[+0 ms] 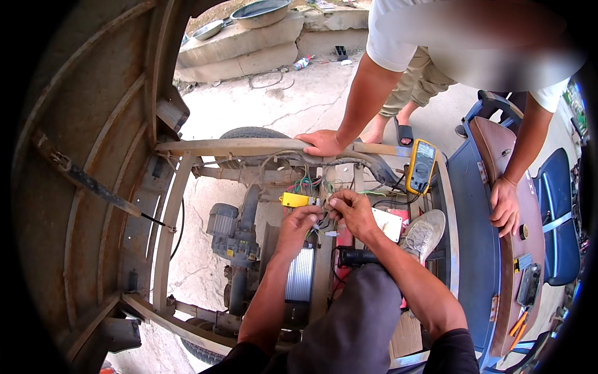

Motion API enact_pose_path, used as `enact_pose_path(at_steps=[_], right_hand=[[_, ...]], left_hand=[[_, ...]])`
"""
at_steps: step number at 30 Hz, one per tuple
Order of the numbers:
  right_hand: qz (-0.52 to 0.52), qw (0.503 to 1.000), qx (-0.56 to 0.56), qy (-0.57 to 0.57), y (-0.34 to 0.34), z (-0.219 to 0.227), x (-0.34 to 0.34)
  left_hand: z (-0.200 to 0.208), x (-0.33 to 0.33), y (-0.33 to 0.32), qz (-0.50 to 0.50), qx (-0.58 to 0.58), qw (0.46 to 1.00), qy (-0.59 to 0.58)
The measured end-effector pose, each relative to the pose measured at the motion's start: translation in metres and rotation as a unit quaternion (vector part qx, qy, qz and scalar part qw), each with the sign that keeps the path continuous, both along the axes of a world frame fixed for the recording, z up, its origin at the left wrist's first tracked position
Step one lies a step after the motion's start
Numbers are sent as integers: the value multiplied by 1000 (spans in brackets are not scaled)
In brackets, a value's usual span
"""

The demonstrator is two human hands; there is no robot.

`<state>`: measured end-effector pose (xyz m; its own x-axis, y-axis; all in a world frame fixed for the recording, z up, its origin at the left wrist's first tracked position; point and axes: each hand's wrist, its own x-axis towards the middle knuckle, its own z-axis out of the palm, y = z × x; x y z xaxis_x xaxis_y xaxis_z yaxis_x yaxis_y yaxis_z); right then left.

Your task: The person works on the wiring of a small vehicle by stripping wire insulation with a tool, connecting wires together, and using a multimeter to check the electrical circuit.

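My left hand [300, 227] and my right hand [354, 214] meet over an open metal vehicle frame, fingers pinched on thin wires [322, 221]. The exact ends between the fingertips are too small to make out. White plug connectors [330, 234] hang just below the fingers. Beside my left fingertips sits a yellow box [295, 200]. Coloured wires [305, 183] bunch beyond it. A silver finned controller [300, 274] lies under my left forearm. To the right of my right hand is a white plate [387, 224].
A yellow multimeter [422, 167] leans at the frame's right corner. My shoe [425, 235] rests inside the frame. Another person's hand [320, 143] presses on the far rail; their other hand [504, 207] is on a brown seat [502, 280] with orange-handled pliers [518, 328]. A motor [232, 232] sits left, beside a raised metal bed [93, 187].
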<state>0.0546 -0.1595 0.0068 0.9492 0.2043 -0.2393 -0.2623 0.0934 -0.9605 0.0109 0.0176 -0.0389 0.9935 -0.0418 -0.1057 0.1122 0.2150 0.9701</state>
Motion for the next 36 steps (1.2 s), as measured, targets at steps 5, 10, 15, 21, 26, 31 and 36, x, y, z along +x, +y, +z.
enact_pose_path(at_steps=[5, 10, 15, 21, 26, 31, 36], right_hand=[[26, 996, -74, -32, -3, 2, -4], [91, 979, -172, -58, -7, 3, 0], [98, 970, -193, -112, -2, 4, -4], [107, 938, -264, -197, 1, 6, -3], [105, 924, -286, -232, 3, 8, -3], [107, 919, -300, -231, 3, 5, -3], [113, 917, -309, -226, 1, 5, -3]], left_hand=[[-9, 6, 1, 31, -7, 997, 73], [0, 6, 0, 47, -67, 989, 124], [-1, 3, 6, 26, -103, 988, 109], [0, 4, 7, 89, -130, 976, 154], [6, 9, 16, 100, -182, 955, 212], [10, 11, 14, 100, -186, 951, 226], [0, 11, 15, 111, -195, 948, 225]])
